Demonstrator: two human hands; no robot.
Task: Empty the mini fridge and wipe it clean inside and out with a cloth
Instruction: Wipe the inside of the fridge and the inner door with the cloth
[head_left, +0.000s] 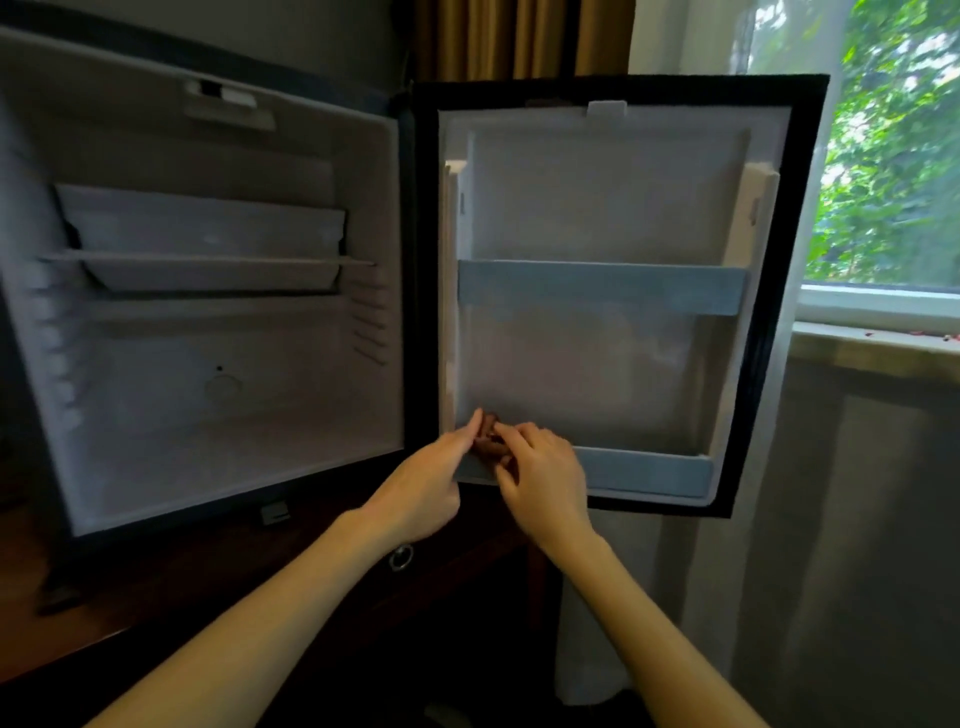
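Note:
The mini fridge (218, 156) stands open on a dark wooden cabinet, its white interior holding only a shelf and a tray. Its door (613, 218) swings out to the right with two pale blue door shelves. At the left end of the lower door shelf (644, 470) sits a small brown object (489, 434), blurred and partly hidden by fingers. My left hand (426, 483) and my right hand (543, 473) meet at it, the fingertips of both pinched around it. No cloth is in view.
A dark wooden cabinet (171, 587) with a round metal drawer pull (401, 557) carries the fridge. To the right are a sheer curtain, a window (893, 156) with green foliage outside and its sill. A brown curtain hangs behind the fridge.

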